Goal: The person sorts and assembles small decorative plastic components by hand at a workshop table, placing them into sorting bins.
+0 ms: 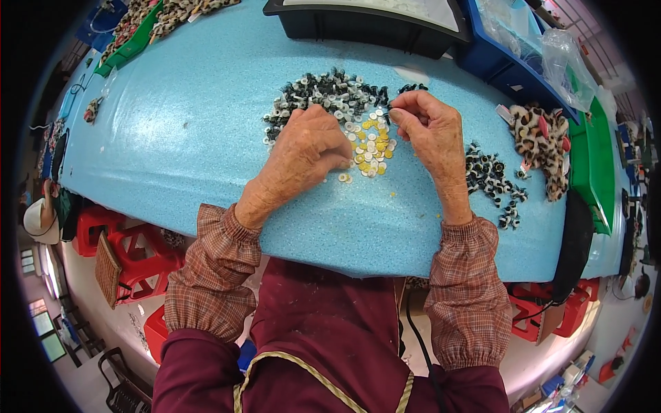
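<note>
My left hand (pixel 303 155) is closed, its thumb and fingertips together at the left side of a patch of small white and yellow discs (pixel 375 146). Whatever it may hold is hidden. At the right of that patch, my right hand (pixel 432 131) pinches a small black piece (pixel 388 118) between thumb and forefinger. Beyond both hands spreads a heap of small black and white pieces (pixel 323 93), with pale round ends and short dark parts. More black pieces (pixel 492 177) are scattered to the right of my right wrist.
Leopard-patterned plush pieces (pixel 540 144) lie at the right beside a green tray (pixel 593 165). A black tray (pixel 372 31) and a blue bin (pixel 509 58) with clear plastic stand at the back. Red stools (pixel 141 255) are below the blue-covered table (pixel 172 138).
</note>
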A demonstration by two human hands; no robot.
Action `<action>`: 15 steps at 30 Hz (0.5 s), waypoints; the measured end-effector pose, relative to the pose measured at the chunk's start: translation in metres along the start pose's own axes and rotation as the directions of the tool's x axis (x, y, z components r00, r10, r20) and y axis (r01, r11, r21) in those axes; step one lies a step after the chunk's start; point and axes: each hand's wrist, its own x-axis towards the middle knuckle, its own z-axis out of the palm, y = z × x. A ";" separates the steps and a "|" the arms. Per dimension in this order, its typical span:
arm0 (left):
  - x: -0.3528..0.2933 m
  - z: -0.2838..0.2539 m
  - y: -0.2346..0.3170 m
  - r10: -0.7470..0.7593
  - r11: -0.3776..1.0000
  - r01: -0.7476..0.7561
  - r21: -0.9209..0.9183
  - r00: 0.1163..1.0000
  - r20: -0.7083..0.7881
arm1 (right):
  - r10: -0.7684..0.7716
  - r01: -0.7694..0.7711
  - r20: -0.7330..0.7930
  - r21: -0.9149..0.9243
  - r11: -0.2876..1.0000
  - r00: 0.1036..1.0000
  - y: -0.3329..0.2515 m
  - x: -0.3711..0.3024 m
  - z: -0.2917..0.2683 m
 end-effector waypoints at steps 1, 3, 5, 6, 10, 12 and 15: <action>0.000 -0.001 0.001 -0.014 1.000 0.014 0.003 1.000 0.010 | 0.003 -0.003 -0.001 0.001 1.000 1.000 0.000 0.000 -0.001; 0.000 -0.001 -0.002 -0.016 1.000 0.016 -0.008 1.000 -0.014 | -0.018 0.017 -0.008 -0.026 0.999 1.000 0.000 0.001 -0.003; 0.000 -0.003 -0.001 -0.018 1.000 0.017 -0.017 0.999 -0.040 | -0.019 0.018 -0.018 -0.033 0.999 1.000 -0.001 0.001 -0.003; 0.000 -0.004 0.002 -0.009 1.000 0.008 -0.007 0.995 -0.095 | -0.019 0.018 -0.025 -0.043 0.999 0.999 -0.001 0.001 -0.003; -0.004 -0.014 0.010 0.065 0.979 -0.057 -0.196 0.997 0.032 | -0.017 0.017 -0.015 -0.036 0.999 1.000 0.004 0.001 -0.001; -0.006 -0.014 0.012 0.013 0.993 0.000 -0.115 0.994 0.111 | -0.024 0.023 -0.016 -0.046 0.999 1.000 0.003 0.001 -0.001; -0.005 -0.010 0.011 -0.021 0.998 0.033 -0.062 0.983 0.184 | -0.030 0.029 -0.020 -0.059 0.998 0.999 0.002 0.001 -0.004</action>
